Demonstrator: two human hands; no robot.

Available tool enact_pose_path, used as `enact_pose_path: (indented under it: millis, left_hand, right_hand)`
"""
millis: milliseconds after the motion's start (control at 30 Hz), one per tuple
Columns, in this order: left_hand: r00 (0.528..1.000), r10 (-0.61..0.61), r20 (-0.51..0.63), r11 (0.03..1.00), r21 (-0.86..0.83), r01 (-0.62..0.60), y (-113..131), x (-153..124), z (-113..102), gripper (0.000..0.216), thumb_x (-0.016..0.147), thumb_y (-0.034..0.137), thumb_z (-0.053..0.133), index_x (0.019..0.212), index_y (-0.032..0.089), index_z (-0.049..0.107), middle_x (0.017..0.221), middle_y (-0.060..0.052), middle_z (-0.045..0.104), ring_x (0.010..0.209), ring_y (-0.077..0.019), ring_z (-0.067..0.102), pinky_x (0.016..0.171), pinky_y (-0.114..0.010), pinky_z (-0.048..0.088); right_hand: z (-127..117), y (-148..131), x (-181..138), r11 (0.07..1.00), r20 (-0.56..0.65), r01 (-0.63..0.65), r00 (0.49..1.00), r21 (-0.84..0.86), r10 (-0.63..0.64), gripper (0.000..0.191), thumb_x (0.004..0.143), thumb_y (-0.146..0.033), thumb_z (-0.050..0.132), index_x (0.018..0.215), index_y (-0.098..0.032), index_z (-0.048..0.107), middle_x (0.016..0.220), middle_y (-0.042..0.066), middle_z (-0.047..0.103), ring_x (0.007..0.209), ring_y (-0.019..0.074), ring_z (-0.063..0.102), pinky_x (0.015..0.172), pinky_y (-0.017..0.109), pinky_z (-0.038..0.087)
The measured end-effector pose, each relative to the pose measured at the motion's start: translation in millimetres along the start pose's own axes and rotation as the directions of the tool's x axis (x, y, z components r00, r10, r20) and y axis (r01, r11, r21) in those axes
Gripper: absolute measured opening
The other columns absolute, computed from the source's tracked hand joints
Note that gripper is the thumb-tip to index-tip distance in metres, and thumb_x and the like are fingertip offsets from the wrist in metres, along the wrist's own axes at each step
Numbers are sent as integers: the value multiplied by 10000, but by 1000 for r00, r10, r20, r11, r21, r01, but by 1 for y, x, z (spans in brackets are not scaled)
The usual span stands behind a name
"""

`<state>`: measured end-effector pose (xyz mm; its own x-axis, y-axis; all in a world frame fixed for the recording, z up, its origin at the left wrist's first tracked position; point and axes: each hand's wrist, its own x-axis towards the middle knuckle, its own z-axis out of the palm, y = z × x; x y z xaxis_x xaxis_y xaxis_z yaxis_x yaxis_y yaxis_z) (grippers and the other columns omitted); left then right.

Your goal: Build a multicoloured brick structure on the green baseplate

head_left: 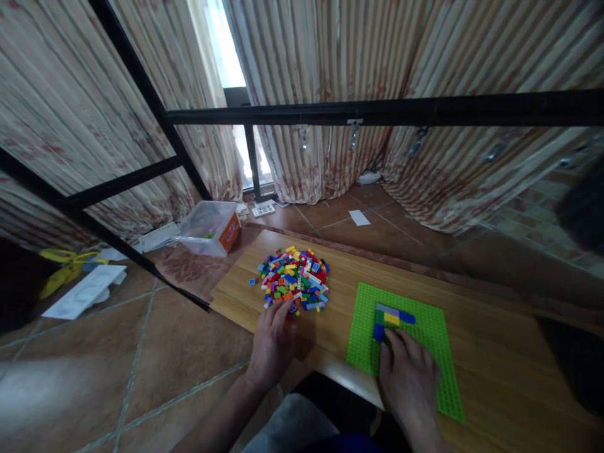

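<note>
My left hand [274, 343] reaches to the near edge of a heap of mixed toy building bricks [290, 277]. Its fingers are curled together among the nearest bricks, and what they hold, if anything, is hidden. On the right, a green studded baseplate [427, 321] lies flat on the table. Blue bricks [379, 330], a yellow brick [391, 319] and a few others are joined on it in an angled shape. My right hand [410, 371] rests over the plate, thumb and forefinger close together just below those bricks; anything between them is out of sight.
The wooden table [335, 340] carries the heap and the baseplate. A single blue brick [251, 282] lies left of the heap. Beyond the table's left end stands a clear plastic box [202, 229]. A black metal frame [283, 115] crosses in front of curtains [321, 56].
</note>
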<state>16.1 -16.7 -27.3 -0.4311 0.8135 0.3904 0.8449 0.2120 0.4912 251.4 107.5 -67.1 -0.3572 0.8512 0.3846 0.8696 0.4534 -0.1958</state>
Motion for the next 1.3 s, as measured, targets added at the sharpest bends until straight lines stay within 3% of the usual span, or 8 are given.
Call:
enact_pose_path:
  millis: [100, 400, 700, 900, 1067, 1167, 1300]
  left_hand:
    - [995, -87, -54, 996, -1, 87, -18, 1, -10, 430, 883, 217, 519, 1310, 198, 468, 1226, -118, 571, 1118, -252, 561, 952, -446, 496]
    - [976, -215, -18, 977, 2, 215, -37, -2, -8, 518, 811, 188, 580, 1318, 190, 468, 1111, -89, 640, 1019, -246, 607, 919, -441, 501]
    - [981, -196, -14, 980, 34, 196, -40, 10, 6, 483, 833, 189, 584, 1304, 191, 479, 949, -51, 657, 885, -216, 619, 841, -392, 512]
    - [987, -160, 5, 987, 11, 160, -28, 15, 20, 508, 820, 195, 617, 1309, 211, 479, 1018, -62, 657, 1001, -242, 610, 892, -420, 508]
    - [989, -145, 10, 986, -79, 145, -29, 11, 14, 458, 842, 193, 568, 1294, 195, 494, 983, -58, 658, 953, -212, 622, 875, -388, 516]
    - [969, -235, -79, 967, -121, 225, -43, 18, 5, 420, 856, 189, 522, 1276, 187, 516, 956, -51, 656, 903, -187, 627, 844, -357, 522]
    - [898, -410, -158, 911, -125, 394, -65, 45, -14, 389, 844, 244, 546, 1222, 157, 561, 956, -62, 656, 880, -194, 628, 809, -358, 528]
  right_hand:
    - [4, -1, 10, 1000, 5, 1, 1000, -6, -1, 392, 927, -318, 368, 1138, -155, 655, 1212, 124, 623, 1044, 294, 515, 876, 445, 376]
    - [6, 1, 14, 999, 19, -29, 999, 14, 29, 416, 922, -354, 358, 1158, -171, 648, 1228, 118, 616, 1052, 306, 514, 858, 459, 396]
    - [7, 0, 4, 999, -5, -19, 1000, 39, 19, 445, 922, -384, 340, 1140, -153, 652, 1202, 139, 623, 1074, 312, 522, 885, 464, 405]
    - [6, 0, 1, 1000, -10, -14, 1000, 14, 14, 432, 913, -373, 351, 1146, -166, 651, 1186, 135, 633, 1041, 321, 535, 857, 473, 411]
    - [7, 2, 0, 1000, -18, -1, 1000, 24, 2, 432, 908, -374, 353, 1146, -164, 646, 1197, 139, 628, 1054, 324, 535, 857, 481, 411]
    - [8, 2, 0, 999, -20, -5, 1000, 37, 6, 428, 904, -381, 356, 1142, -178, 648, 1197, 137, 627, 1048, 326, 542, 861, 488, 408]
    - [10, 3, 0, 999, -25, -13, 1000, 44, 14, 417, 898, -380, 365, 1127, -189, 656, 1197, 131, 627, 1037, 326, 546, 860, 493, 408]
